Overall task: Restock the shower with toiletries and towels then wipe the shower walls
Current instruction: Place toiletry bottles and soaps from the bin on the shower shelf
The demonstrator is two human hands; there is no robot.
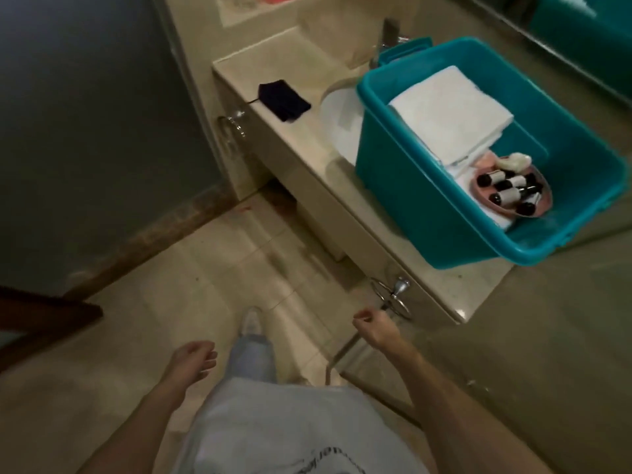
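Left hand (pixel 191 362) and right hand (pixel 374 328) hang loosely curled and empty, nearer than the tub (pixel 393 186). The teal plastic tub rests on the glossy counter (pixel 461 285). Inside the tub: folded white towels (pixel 448 111) and small bottles (pixel 509 193) on a pink oval dish (pixel 543 203). Left of the tub: dark cloth (pixel 284 99).

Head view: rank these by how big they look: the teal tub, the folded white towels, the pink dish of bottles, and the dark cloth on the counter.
1. teal tub
2. folded white towels
3. pink dish and dark cloth: these look close in size, and the cloth lies farther from the camera, so I leave them unranked.
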